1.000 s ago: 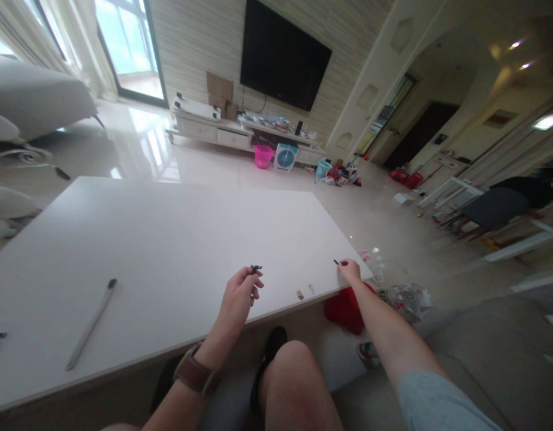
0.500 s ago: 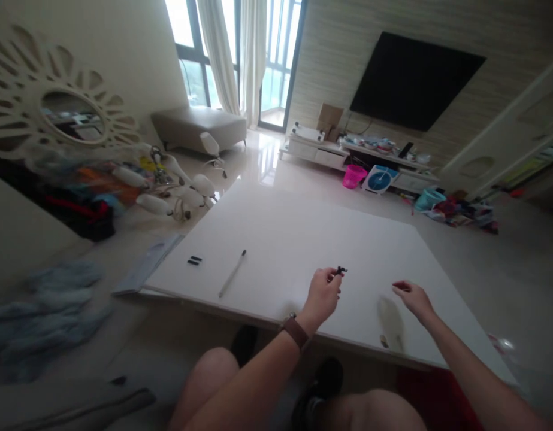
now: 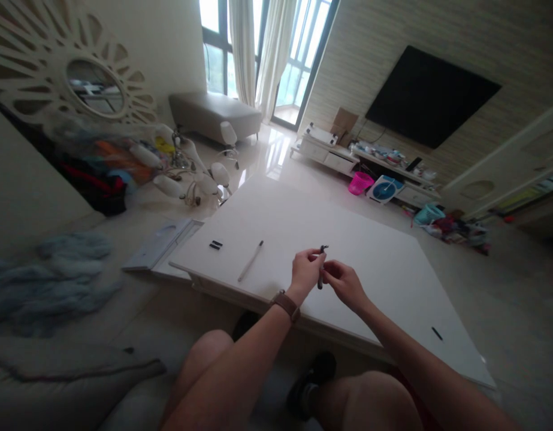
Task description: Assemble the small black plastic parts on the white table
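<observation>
My left hand (image 3: pixel 307 268), with a brown-strapped watch at its wrist, pinches a small dark rod-like piece (image 3: pixel 320 281) upright above the white table. A black pronged tip (image 3: pixel 323 248) sticks out over the fingertips, and a rounded end shows below them. My right hand (image 3: pixel 345 282) meets it from the right, thumb and fingers closed at the lower part of the piece. The fingers hide most of it, so its exact kind is unclear. A pen-like grey stick with a black tip (image 3: pixel 250 261) lies left of my hands.
Two short black pieces (image 3: pixel 215 245) lie at the white table's (image 3: pixel 294 209) left; a thin black stick (image 3: pixel 437 333) lies near its right edge. Beyond the left edge stand a lamp with white shades (image 3: pixel 207 182) and flat white panels (image 3: pixel 159 245). A pink basket (image 3: pixel 360 183) stands beyond.
My right hand has moved left to meet my left hand and closed at the held piece. The view has shifted. The thin black stick at the right now shows.
</observation>
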Available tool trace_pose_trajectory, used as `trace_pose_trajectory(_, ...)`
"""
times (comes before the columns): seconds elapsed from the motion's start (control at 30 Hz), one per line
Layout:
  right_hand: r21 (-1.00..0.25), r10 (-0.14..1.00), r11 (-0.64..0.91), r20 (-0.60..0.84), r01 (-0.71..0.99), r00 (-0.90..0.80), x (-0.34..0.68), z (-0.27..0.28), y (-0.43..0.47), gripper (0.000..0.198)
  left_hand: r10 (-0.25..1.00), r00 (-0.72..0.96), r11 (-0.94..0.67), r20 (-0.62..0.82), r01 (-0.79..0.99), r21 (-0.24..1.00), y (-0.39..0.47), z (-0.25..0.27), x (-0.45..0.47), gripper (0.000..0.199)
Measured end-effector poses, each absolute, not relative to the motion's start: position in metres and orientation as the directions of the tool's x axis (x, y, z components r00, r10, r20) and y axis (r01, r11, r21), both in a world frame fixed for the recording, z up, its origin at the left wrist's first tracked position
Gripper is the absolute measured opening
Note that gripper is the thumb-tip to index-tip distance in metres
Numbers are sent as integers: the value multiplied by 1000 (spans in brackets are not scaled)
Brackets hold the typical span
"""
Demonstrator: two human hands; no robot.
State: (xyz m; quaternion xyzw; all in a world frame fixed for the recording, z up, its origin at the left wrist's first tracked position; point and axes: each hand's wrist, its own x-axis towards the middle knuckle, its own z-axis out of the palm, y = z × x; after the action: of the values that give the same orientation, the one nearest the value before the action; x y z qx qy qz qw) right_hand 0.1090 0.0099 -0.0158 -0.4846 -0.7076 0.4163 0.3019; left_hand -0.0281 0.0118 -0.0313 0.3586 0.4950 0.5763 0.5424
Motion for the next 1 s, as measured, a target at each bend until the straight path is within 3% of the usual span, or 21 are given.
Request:
trace_pose_trajectory(0.13,-844,954,141,-25,518,-299,109,-24,20,34,980,-95,153,-172,-179,972,12,-32,-32,34)
trace_pose_trajectory(0.23,-639,974,30,-154,768,-167,122,-39,40,23,969,-171,170,-179,-65,983,11,-33,-33,51)
trace_pose_trajectory(0.3,-487,961,-115,-274,866,-27,137,-52,53,14,969,-177,169,-175,-45,985,11,-34,-36,45)
trace_pose_trajectory(0.43,-347,925,-234,-366,908,98,163,-78,67,9,976,-140,157,-168,-81,984,14,-31,-48,26)
trace_pose_trajectory(0.7,-167,930,-193,-345,967,126,177,-112,69,8,957,-148,209,-248,-240,948,18,-29,-54,31)
trace_pose_trajectory(1.0,-63,959,-81,-275,995,61,170,-119,68,13,960,-130,214,-250,-241,947,21,-27,-51,28)
